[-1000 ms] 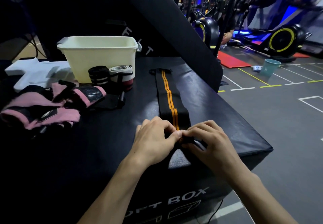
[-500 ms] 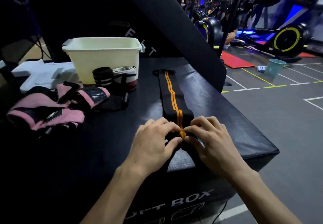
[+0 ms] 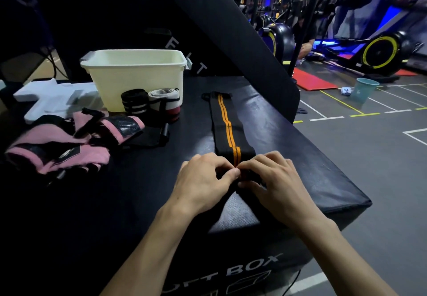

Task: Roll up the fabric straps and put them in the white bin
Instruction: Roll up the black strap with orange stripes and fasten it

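We've got both hands on the near end of the black strap with orange stripes [image 3: 227, 131], which lies flat on the soft plyo box [image 3: 312, 157] and runs straight away from our fingertips toward the far edge. Left hand [image 3: 203, 180] and right hand [image 3: 275, 180] meet thumb to thumb at the stripe, fingers curled over and pinching the small roll started there; the roll itself is mostly hidden under the fingers. To do this step well we judge: keep the roll tight, push it forward evenly with both hands so the edges stay stacked and the orange stripe stays centred, and don't let one side run ahead or it will cone. Most of the strap is unrolled ahead of our hands. The white bin [image 3: 138, 81] sits ahead and left of the left hand, well apart, with two already rolled wraps [image 3: 150, 101] just in front of it, outside. Pink gloves [image 3: 60, 141] lie left of the left hand.
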Action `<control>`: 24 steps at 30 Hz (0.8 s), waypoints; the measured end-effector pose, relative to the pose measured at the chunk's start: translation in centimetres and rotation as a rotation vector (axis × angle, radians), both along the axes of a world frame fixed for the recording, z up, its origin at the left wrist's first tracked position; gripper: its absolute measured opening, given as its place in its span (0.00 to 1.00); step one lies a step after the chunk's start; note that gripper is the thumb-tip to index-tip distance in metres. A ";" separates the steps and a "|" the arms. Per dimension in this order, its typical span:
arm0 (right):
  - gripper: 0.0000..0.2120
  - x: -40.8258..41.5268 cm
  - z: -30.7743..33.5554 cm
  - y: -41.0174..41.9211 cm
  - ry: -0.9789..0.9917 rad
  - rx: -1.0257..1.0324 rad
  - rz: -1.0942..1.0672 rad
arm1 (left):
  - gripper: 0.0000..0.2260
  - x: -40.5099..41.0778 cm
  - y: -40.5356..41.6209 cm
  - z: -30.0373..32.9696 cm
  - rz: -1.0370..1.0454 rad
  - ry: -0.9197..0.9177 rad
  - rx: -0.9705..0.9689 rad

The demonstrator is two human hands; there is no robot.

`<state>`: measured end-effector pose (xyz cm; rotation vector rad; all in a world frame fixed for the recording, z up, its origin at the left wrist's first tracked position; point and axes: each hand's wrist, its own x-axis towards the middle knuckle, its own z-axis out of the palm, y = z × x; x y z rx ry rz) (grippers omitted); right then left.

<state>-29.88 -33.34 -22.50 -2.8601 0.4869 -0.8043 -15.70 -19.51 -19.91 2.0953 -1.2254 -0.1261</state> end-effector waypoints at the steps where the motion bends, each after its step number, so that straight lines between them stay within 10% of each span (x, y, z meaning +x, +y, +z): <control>1: 0.15 0.1 0.2 -0.1 0.012 0.010 0.006 | 0.09 0.2 0.0 0.1 -0.015 0.014 0.000; 8: 0.14 -1.1 1.2 0.6 0.052 0.056 0.142 | 0.13 0.1 1.3 0.2 -0.226 -0.280 -0.068; 17: 0.12 -2.9 1.8 1.7 0.121 0.192 0.236 | 0.23 0.6 1.0 0.0 -0.395 -0.108 0.341; 24: 0.16 -3.0 2.1 1.9 0.104 0.224 0.234 | 0.23 3.0 -3.5 -0.4 -0.332 -0.329 0.512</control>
